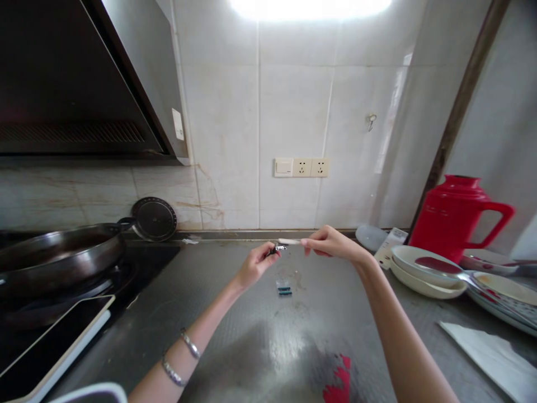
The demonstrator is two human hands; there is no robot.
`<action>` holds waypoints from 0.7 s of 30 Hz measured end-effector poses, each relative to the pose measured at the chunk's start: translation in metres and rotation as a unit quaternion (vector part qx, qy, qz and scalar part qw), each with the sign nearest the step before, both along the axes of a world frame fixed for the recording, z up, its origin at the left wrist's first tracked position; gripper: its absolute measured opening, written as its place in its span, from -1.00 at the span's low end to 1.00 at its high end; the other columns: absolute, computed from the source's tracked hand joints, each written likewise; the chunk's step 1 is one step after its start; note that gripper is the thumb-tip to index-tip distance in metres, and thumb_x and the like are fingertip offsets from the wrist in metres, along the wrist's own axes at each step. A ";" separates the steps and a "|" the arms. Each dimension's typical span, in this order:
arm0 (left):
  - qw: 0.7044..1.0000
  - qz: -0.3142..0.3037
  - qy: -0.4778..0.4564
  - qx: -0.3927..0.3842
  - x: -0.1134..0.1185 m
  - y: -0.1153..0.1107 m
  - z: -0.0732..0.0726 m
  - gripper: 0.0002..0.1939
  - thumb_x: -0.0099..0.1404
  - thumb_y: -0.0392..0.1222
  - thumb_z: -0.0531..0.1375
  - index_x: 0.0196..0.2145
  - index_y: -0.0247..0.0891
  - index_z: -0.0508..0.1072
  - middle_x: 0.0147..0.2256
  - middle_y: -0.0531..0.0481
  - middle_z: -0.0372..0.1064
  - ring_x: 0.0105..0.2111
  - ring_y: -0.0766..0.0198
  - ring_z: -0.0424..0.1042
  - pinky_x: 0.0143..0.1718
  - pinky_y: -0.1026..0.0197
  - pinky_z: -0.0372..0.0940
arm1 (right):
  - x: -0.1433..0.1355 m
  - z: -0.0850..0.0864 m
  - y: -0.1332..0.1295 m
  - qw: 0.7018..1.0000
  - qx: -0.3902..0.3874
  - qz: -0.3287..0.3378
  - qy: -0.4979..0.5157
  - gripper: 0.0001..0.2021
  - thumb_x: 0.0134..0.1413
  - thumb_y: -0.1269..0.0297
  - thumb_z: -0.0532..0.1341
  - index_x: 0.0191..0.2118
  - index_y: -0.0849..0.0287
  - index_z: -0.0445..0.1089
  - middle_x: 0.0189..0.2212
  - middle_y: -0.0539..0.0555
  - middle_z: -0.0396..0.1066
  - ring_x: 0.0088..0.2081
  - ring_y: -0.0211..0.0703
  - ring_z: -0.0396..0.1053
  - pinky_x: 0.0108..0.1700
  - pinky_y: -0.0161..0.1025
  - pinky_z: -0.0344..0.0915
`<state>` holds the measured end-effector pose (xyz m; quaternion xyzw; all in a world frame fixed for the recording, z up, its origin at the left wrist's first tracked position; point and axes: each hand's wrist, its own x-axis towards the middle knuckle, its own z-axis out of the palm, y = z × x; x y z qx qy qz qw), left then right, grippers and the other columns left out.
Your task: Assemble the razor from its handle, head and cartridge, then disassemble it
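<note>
My left hand (258, 263) is closed on a small black-and-silver metallic piece (280, 247), pinched between thumb and fingers. A short, slim white stick (290, 241) is pinched in my right hand (329, 244) and reaches left. Its far end meets or overlaps the metallic piece; at this size I cannot tell whether they touch. Both hands are raised near the back of the grey metal counter (251, 347). Below them lie two small dark teal cylinders (284, 291), with what looks like clear plastic wrap beside them.
On the left a frying pan (62, 257) sits on the black stove, with a white-edged tablet (59, 341) in front. A red thermos jug (453, 215), stacked bowls (423, 268), plates and a white paper (490, 358) stand or lie right. A red patch (342, 380) marks the front.
</note>
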<state>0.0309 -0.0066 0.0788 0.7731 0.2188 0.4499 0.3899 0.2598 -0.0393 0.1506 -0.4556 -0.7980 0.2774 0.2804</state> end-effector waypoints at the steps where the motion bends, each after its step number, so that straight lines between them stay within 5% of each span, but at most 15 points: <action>1: 1.000 -0.001 -0.001 0.000 0.000 0.000 0.000 -0.76 0.21 -0.05 0.09 -0.41 -0.31 0.32 -0.54 0.11 0.06 -0.51 0.40 0.02 -0.48 0.33 -0.05 | 0.000 -0.001 0.000 1.000 -0.018 0.019 -0.010 -0.52 -0.08 -0.10 0.14 -0.54 0.32 0.44 -0.80 -0.12 -0.01 -0.71 -0.44 -0.11 -0.64 -0.38 -0.16; 7: 1.000 0.001 -0.008 -0.005 -0.001 -0.001 0.001 -0.76 0.20 -0.04 0.10 -0.41 -0.30 0.33 -0.54 0.11 0.08 -0.51 0.40 0.03 -0.49 0.33 -0.04 | 0.001 -0.003 0.002 1.000 0.001 0.008 0.015 -0.51 -0.04 -0.09 0.12 -0.52 0.34 0.44 -0.79 -0.12 0.00 -0.71 -0.45 -0.10 -0.66 -0.39 -0.15; 13: 0.998 -0.017 -0.045 -0.038 0.000 0.003 -0.001 -0.74 0.19 -0.02 0.11 -0.38 -0.30 0.35 -0.55 0.11 0.11 -0.52 0.41 0.10 -0.47 0.34 0.03 | 0.002 -0.004 0.002 0.997 -0.045 0.069 0.004 -0.55 -0.06 -0.06 0.15 -0.52 0.32 0.43 -0.80 -0.13 0.00 -0.74 -0.45 -0.10 -0.70 -0.41 -0.17; 21: 0.941 -0.144 -0.173 -0.251 0.010 0.002 -0.009 -0.72 0.17 0.02 0.11 -0.34 -0.27 0.25 -0.59 0.17 -0.04 -0.66 0.47 0.01 -0.70 0.42 0.05 | -0.013 -0.011 0.012 0.995 0.061 -0.031 0.074 -0.50 -0.04 -0.11 0.09 -0.56 0.31 0.39 -0.81 -0.11 0.03 -0.74 -0.44 -0.08 -0.67 -0.40 -0.13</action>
